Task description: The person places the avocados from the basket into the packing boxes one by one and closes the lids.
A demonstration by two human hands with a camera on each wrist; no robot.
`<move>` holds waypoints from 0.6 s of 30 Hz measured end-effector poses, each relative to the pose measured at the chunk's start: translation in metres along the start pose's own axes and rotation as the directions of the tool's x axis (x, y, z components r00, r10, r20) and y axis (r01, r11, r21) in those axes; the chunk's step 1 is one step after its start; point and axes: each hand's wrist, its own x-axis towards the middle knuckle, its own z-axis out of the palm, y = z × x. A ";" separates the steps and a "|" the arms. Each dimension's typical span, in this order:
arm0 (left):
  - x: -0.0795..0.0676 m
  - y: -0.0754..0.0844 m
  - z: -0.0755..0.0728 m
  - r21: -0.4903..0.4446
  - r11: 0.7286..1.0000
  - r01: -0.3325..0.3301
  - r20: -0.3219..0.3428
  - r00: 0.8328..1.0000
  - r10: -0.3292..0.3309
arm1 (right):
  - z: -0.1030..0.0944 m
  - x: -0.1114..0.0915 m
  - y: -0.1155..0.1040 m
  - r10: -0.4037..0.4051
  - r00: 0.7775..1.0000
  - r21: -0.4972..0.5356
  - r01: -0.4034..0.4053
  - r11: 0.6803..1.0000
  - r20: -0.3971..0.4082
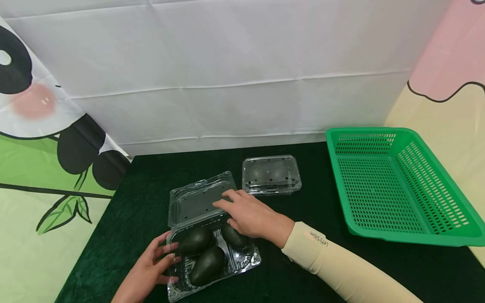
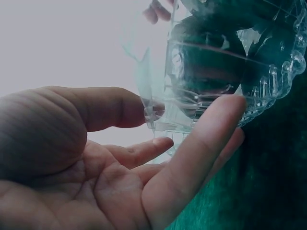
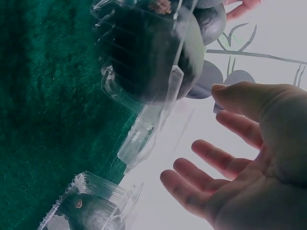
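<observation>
An open clear plastic clamshell box lies on the table with three dark green avocados in its base. Its lid is folded back on the far side. At the box's left side is my left hand, fingers spread and fairly straight. The left wrist view shows that thumb right at the box edge. My right hand reaches over the far right of the box, beside the rightmost avocado, which it partly covers. In the right wrist view its fingers are loosely extended, holding nothing.
Behind the open box stands a closed clear box with dark rounded fruit inside. A green plastic basket is on the right. The table wears a dark green cloth, and a white curtain hangs at its back.
</observation>
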 end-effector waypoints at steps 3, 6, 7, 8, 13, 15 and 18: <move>-0.002 -0.001 -0.002 0.008 1.000 0.005 -0.008 1.000 -0.005 | 0.002 0.001 0.001 0.007 1.000 0.024 -0.007 1.000 -0.005; -0.003 -0.002 -0.003 0.016 1.000 0.003 -0.013 1.000 -0.003 | 0.003 0.001 0.002 0.017 1.000 0.042 -0.016 0.999 -0.010; -0.004 -0.002 -0.004 0.017 1.000 0.003 -0.015 1.000 -0.003 | 0.004 0.002 0.002 0.022 1.000 0.051 -0.021 0.998 -0.011; -0.004 -0.002 -0.004 0.022 1.000 -0.001 -0.012 1.000 0.002 | 0.004 0.002 0.002 0.027 1.000 0.064 -0.026 0.998 -0.011; -0.003 -0.002 -0.005 0.028 1.000 -0.008 -0.009 1.000 0.008 | 0.009 0.004 0.004 0.061 0.998 0.146 -0.060 0.987 0.004; -0.003 -0.002 -0.006 0.029 1.000 -0.003 -0.014 1.000 0.003 | 0.011 0.004 0.003 0.079 0.997 0.176 -0.081 0.981 0.021; -0.003 -0.002 -0.007 0.045 0.999 -0.006 -0.019 1.000 0.006 | 0.015 0.006 0.003 0.107 0.993 0.211 -0.115 0.971 0.049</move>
